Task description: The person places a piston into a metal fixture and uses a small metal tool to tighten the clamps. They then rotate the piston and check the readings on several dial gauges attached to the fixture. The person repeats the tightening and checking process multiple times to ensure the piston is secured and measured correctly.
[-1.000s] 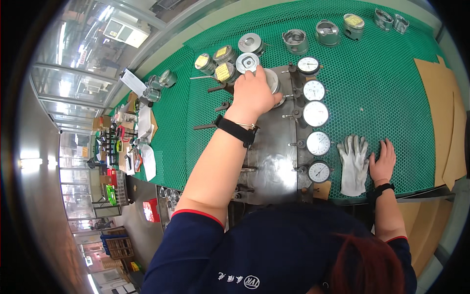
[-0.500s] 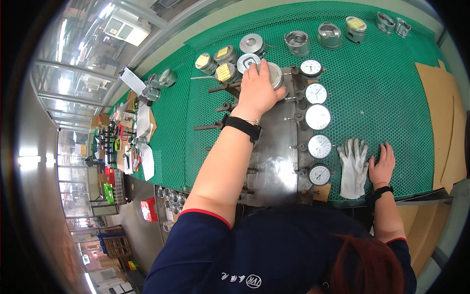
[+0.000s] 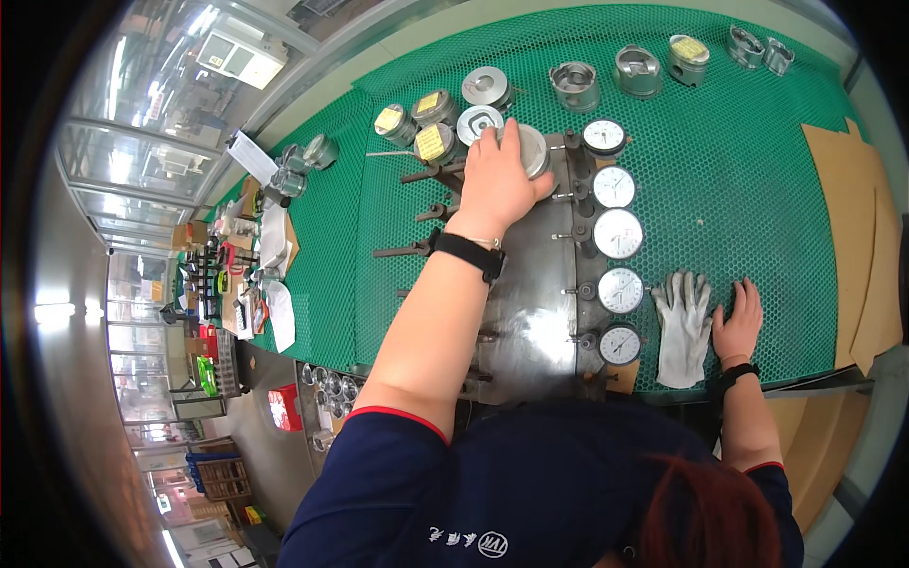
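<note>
My left hand reaches over a round metal piston at the far end of a steel plate. Its fingers lie across the piston's top and the thumb is against its near side, gripping it; the palm hides part of it. A row of dial gauges with white faces stands along the plate's right side, and dark metal arms stick out on its left. My right hand rests flat, fingers stretched, on the green mat, right beside a pale grey work glove.
Several pistons, some with yellow labels, stand beyond the plate. More pistons line the mat's far edge. Brown cardboard lies at the right. Papers and tools clutter the left, with a red box below.
The view has shifted very slightly. My left hand stays on the piston, its wrist turned a little. My right hand has not moved on the mat.
</note>
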### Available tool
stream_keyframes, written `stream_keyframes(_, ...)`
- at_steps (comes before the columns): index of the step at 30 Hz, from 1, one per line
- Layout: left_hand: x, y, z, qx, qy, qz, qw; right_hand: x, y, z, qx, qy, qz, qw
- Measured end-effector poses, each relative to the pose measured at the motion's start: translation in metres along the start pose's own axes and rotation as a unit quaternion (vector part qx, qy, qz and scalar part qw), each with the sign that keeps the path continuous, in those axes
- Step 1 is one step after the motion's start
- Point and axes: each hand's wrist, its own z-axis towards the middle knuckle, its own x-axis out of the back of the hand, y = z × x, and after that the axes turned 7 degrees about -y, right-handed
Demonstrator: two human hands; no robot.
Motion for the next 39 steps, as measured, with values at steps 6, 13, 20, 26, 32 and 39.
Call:
stream_keyframes(6, -0.0022, -0.002, -0.0032, -0.018, 0.019, 0.015, 1.0, 0.0018, -0.0008, 0.001, 0.005, 0.003, 0.005, 1.0)
stream_keyframes(13, -0.0047, 0.0005, 0.0017, -0.003, 0.029, 0.014, 0.999, 0.0015, -0.0003, -0.0002, 0.006, 0.002, 0.005, 1.0)
stream_keyframes(20, -0.0036, 0.0022, 0.0021, 0.009, 0.024, 0.016, 1.0, 0.0003, 0.0007, 0.0009, 0.01, 0.003, 0.004, 1.0)
stream_keyframes(26, 0.0002, 0.0012, -0.0026, -0.004, 0.014, 0.007, 1.0, 0.0007, 0.0002, 0.0003, 0.01, 0.004, 0.0, 1.0)
stream_keyframes(32, -0.0059, -0.0016, -0.0002, -0.018, 0.042, 0.02, 0.999, 0.0011, 0.0001, 0.0004, 0.011, 0.006, -0.001, 1.0)
stream_keyframes(39, -0.0032, -0.0002, 0.0019, -0.006, 0.034, 0.006, 0.999, 0.0008, -0.0004, 0.0019, 0.012, 0.011, 0.003, 1.0)
